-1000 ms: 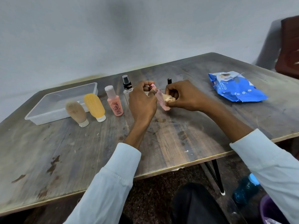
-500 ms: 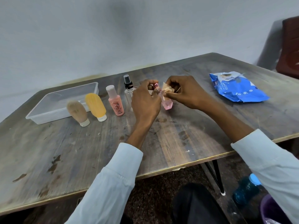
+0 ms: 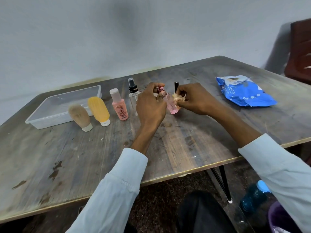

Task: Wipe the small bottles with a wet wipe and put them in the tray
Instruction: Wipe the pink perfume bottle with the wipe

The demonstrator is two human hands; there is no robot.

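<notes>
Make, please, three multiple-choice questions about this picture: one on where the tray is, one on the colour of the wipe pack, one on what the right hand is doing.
1. Where does the clear tray stand?
A. at the far left of the table
B. under the blue pack
C. on the floor

2. What colour is the pack of wipes?
A. green
B. blue
C. yellow

3. What does the right hand do?
A. rests flat on the table
B. grips the spray bottle
C. pinches a crumpled wipe against the small pink bottle

Answers:
1 A: the tray sits left of the tan tube on the table.
2 B: the pack is blue.
3 C: the right hand holds the wipe at the pink bottle, which the left hand grips.
</notes>
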